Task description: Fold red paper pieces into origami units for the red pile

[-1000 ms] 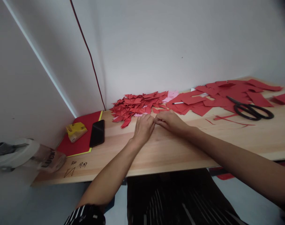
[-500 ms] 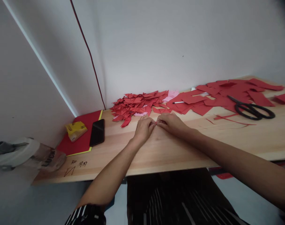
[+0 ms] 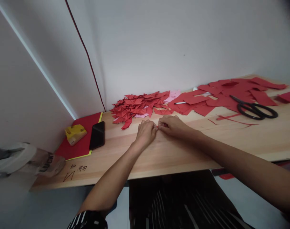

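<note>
Close together over the middle of the wooden table, my left hand and my right hand both have their fingers pinched. A small bit of red paper shows between the fingertips, and most of it is hidden by the fingers. Just beyond my hands lies a heap of folded red paper pieces, with a few pink ones among them. One folded red piece rests at the heap's near edge, closest to my right hand.
Flat red paper pieces spread along the wall at right, near black-handled scissors, thin red strips and a white pen. At left lie a phone, a yellow packet on a red folder, and a clear bottle.
My hands stay at nearly the same spot, with the fingers shifting slightly on the red paper. The whole view has turned a little, so the table's things appear slightly further left.
</note>
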### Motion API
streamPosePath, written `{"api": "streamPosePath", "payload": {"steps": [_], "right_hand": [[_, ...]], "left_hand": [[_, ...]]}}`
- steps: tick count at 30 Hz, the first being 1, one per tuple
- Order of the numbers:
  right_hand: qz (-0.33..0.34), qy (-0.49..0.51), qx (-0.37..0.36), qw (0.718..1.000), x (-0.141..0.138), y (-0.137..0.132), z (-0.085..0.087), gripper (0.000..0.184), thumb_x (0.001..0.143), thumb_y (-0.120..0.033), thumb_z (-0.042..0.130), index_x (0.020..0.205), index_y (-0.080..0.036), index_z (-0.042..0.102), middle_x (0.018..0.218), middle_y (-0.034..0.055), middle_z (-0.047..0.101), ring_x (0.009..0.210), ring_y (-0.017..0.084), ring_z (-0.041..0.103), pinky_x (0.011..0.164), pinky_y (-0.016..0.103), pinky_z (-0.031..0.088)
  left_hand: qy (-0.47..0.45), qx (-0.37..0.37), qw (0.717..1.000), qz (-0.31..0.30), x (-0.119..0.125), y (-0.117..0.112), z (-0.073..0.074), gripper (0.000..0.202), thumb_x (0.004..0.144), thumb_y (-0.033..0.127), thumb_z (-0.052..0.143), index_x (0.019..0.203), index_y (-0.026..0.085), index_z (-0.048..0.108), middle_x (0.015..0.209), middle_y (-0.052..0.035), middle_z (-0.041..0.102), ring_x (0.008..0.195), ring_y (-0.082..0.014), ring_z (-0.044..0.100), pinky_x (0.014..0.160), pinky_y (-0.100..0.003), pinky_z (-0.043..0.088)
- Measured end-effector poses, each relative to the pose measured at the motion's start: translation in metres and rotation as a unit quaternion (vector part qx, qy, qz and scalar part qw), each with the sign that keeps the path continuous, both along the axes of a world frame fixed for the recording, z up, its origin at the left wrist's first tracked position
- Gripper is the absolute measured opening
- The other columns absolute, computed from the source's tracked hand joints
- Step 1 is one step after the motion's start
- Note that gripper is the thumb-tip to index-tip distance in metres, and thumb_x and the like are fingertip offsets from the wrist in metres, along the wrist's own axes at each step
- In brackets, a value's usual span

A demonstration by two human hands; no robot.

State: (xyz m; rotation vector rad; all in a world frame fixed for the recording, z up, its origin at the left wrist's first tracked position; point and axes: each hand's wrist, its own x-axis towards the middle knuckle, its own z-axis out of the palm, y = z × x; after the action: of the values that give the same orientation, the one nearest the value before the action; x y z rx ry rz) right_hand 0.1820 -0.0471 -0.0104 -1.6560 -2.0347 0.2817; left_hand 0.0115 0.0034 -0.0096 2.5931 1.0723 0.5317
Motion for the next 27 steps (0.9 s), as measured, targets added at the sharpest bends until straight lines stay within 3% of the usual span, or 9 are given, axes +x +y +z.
{"api": "streamPosePath", "payload": {"steps": [11,27], "right_hand": [[-0.019,-0.013,-0.024,0.999,-0.004,0.004,0.001,0.007,0.081,-0.021,0.053,0.082,-0.019,0.059,0.081,0.0033,0.065,0.077,0.018,0.054,0.067,0.028,0.027],[-0.031,-0.012,-0.050,0.998,-0.006,0.003,0.007,0.011,0.078,-0.015,0.050,0.084,-0.020,0.058,0.084,0.0032,0.068,0.076,0.017,0.055,0.067,0.028,0.028]], "left_hand": [[-0.023,-0.088,0.994,0.058,0.004,0.005,0.014,0.018,0.076,0.022,0.063,0.059,0.017,0.060,0.060,-0.0014,0.060,0.063,-0.0155,0.052,0.062,-0.026,0.037],[-0.031,-0.113,0.990,0.075,0.003,0.008,0.016,0.013,0.072,0.018,0.062,0.059,0.016,0.059,0.063,-0.0014,0.062,0.063,-0.0147,0.055,0.060,-0.025,0.037]]}}
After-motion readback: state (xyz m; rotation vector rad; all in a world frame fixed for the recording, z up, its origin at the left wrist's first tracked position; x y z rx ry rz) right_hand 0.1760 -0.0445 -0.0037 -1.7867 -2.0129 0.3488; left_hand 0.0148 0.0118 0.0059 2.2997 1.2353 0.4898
